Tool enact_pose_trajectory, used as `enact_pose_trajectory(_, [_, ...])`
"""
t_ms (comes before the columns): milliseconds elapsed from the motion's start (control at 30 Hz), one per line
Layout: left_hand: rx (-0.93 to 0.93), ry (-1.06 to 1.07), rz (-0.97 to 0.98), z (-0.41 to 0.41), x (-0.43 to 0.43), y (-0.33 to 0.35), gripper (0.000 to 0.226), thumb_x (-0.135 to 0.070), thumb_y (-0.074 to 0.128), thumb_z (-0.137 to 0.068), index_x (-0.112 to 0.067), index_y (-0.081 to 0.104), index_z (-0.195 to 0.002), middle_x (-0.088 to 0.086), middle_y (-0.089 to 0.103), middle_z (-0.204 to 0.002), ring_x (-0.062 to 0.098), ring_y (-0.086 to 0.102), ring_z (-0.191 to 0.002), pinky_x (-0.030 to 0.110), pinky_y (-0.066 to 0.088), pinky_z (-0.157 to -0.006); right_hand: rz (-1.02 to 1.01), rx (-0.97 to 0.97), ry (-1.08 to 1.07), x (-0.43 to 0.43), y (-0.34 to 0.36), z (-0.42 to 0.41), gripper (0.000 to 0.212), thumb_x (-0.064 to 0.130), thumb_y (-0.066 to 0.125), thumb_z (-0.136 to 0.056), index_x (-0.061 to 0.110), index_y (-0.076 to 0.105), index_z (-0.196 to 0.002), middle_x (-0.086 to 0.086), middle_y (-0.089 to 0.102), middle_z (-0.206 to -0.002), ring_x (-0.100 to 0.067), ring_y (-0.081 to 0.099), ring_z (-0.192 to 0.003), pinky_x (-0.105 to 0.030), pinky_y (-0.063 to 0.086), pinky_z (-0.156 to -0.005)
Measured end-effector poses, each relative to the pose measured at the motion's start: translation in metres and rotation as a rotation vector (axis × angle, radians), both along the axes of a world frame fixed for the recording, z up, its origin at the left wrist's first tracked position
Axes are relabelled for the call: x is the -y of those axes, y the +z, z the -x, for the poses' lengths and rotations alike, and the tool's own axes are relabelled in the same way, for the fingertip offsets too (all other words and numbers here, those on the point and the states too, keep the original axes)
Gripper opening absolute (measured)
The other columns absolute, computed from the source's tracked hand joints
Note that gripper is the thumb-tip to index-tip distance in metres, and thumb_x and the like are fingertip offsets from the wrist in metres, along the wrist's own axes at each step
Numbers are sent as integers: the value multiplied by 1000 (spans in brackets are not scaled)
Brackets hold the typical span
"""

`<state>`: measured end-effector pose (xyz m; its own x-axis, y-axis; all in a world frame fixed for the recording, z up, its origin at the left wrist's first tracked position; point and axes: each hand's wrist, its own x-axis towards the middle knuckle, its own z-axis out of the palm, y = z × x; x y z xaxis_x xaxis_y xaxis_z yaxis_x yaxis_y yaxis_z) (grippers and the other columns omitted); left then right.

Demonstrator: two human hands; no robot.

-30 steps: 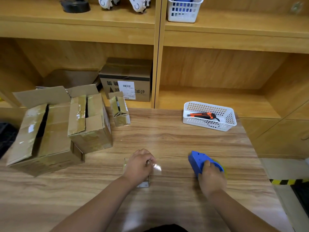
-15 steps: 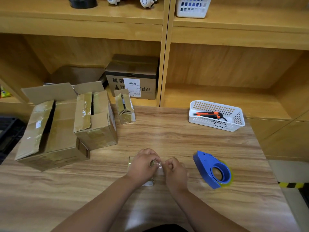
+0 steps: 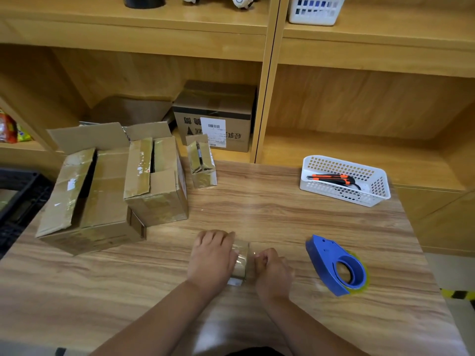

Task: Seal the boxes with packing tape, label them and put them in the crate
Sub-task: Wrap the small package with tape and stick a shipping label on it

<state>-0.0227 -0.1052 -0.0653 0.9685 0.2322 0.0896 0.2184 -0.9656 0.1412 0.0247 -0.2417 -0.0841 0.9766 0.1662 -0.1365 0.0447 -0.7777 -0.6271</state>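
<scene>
On the table (image 3: pixel 257 214), the left hand (image 3: pixel 213 255) clamps its fingers over the box (image 3: pixel 241 263), steadying it so the right hand (image 3: pixel 273 271) can pinch tape (image 3: pixel 253 253) down.

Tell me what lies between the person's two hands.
In the head view, a small taped cardboard box: the left hand holds it, the right hand has curled fingers at its right end.

The left hand (image 3: pixel 213 255) and right hand (image 3: pixel 272 271) are bare. Both forearms (image 3: pixel 159 317) are uncovered to the frame edge. A strip of dark garment (image 3: pixel 254 352) shows between them.
</scene>
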Motion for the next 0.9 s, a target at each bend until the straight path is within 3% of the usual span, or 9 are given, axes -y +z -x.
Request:
enact_pose_trajectory(133, [26, 49, 110, 7, -4, -4, 44, -40, 32, -87, -21, 64, -112, -4, 63, -104, 19, 56, -104, 36, 45, -89, 16, 151, 33, -11, 0, 8, 15, 20, 49, -85, 16, 60, -75, 3, 54, -62, -26, 56, -68, -32, 29, -68])
enact_pose_trajectory(300, [-38, 68, 293, 4, -3, -2, 73, -51, 6, -82, -21, 46, -134, -4, 46, -135, 18, 24, -135, 34, 22, -108, 169, 22, 141, -18, -3, 9, 13, 16, 55, -86, 23, 52, -97, 0, 63, -91, -22, 54, -93, -32, 33, -79])
enact_pose_trajectory(467, [-23, 89, 364, 4, -5, -7, 73, -52, 9, -81, -18, 49, -132, -2, 48, -133, 20, 23, -136, 37, 24, -107, 268, -34, 196, -22, -6, 8, 13, 19, 43, -91, 27, 33, -93, 3, 61, -103, -19, 51, -103, -32, 34, -85])
enact_pose_trajectory(567, [1, 95, 376, 4, -6, -11, 68, -50, 15, -83, -16, 54, -128, 0, 52, -129, 22, 28, -134, 41, 29, -107, 285, -53, 219, -22, -5, 4, 8, 24, 40, -95, 24, 36, -102, 1, 60, -107, -20, 51, -106, -34, 35, -87])
enact_pose_trajectory(767, [-17, 83, 383, 4, -5, -7, 73, -52, 7, -82, -18, 49, -132, -4, 48, -133, 17, 20, -137, 32, 20, -110, 388, -74, 303, -26, 2, -13, 40, 23, 55, -86, 14, 35, -120, -4, 58, -114, -23, 51, -110, -34, 41, -87])
enact_pose_trajectory(900, [-28, 87, 402, 3, -5, -7, 73, -52, 8, -82, -17, 50, -131, -2, 49, -132, 19, 22, -137, 36, 24, -111, 407, -49, 260, -32, -1, -15, 36, 23, 49, -90, 14, 35, -122, -3, 61, -111, -22, 54, -107, -34, 43, -84])
